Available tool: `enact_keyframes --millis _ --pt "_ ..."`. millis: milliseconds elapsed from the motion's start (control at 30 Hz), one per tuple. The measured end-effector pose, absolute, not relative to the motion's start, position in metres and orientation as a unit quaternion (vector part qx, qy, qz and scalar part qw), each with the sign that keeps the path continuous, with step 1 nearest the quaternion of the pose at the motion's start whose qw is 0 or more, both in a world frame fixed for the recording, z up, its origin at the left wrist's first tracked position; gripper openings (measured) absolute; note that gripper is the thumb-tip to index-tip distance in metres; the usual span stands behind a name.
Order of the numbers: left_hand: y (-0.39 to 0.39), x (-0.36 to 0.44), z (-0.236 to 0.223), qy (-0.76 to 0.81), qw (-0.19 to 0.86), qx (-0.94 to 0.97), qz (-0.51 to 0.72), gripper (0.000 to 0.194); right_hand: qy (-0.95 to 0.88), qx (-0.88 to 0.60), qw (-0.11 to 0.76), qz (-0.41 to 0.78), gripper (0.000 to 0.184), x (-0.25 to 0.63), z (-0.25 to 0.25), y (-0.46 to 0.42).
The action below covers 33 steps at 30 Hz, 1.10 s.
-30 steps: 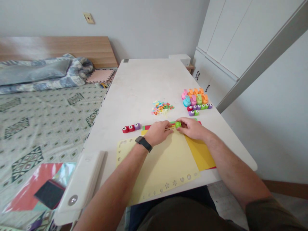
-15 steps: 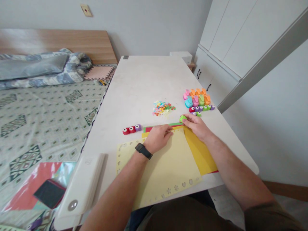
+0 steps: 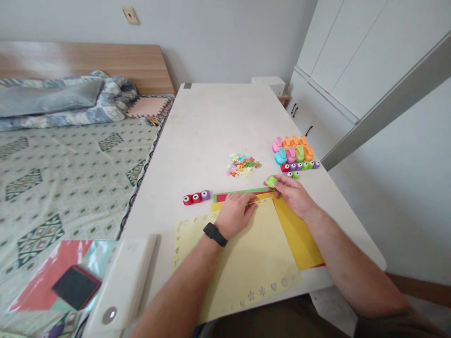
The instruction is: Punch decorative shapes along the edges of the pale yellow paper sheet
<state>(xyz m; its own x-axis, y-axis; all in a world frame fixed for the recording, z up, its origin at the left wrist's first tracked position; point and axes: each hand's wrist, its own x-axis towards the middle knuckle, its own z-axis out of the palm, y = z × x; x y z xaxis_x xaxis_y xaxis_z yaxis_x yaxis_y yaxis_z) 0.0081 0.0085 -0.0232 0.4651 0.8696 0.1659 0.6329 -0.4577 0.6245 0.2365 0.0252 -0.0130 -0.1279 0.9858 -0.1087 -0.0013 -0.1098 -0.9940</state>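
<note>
A sheet of pale yellow paper (image 3: 253, 249) lies in front of me, with flower, heart and other shapes punched along its edges. My left hand (image 3: 234, 213), with a dark watch at the wrist, is closed on the sheet's far edge. In my right hand (image 3: 292, 192), thumb and fingers grip a small lime-green paper punch (image 3: 271, 182) near the sheet's far right corner. Whether the paper sits in the punch's slot I cannot tell. Deep yellow paper (image 3: 299, 234) lies underneath, with red and green sheets (image 3: 239, 193) showing behind it.
Colourful paper cutouts (image 3: 243, 164) are heaped beyond my hands. Three small punches (image 3: 196, 196) stand at the left; larger lever punches (image 3: 294, 150) and several small ones (image 3: 299, 165) stand at the right. A long white device (image 3: 128, 277) lies on the table's (image 3: 211, 122) left edge.
The view has shifted slightly, so everything appears a little lower and to the right. Both hands keep their grips, and the green punch has turned slightly in my right hand.
</note>
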Motion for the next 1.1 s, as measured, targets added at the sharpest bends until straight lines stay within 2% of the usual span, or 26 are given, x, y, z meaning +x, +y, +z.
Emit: enact_keyframes --millis 233,467,700,900,1100 --pt "0.009 0.008 -0.022 0.458 0.254 0.818 0.235 0.02 -0.538 -0.498 0.435 0.522 0.042 0.223 -0.01 0.044" --pt "0.009 0.006 -0.022 0.451 0.254 0.822 0.239 0.02 -0.591 -0.522 0.395 0.472 0.045 0.207 -0.014 0.059" --pt "0.008 0.006 -0.02 0.453 0.261 0.819 0.236 0.02 -0.607 -0.53 0.416 0.421 0.048 0.204 -0.016 0.057" --pt "0.008 0.005 -0.023 0.447 0.257 0.82 0.249 0.018 -0.63 -0.559 0.388 0.373 0.047 0.207 -0.02 0.057" --pt "0.009 0.005 -0.027 0.442 0.248 0.822 0.261 0.017 -0.634 -0.572 0.402 0.332 0.046 0.208 -0.026 0.058"
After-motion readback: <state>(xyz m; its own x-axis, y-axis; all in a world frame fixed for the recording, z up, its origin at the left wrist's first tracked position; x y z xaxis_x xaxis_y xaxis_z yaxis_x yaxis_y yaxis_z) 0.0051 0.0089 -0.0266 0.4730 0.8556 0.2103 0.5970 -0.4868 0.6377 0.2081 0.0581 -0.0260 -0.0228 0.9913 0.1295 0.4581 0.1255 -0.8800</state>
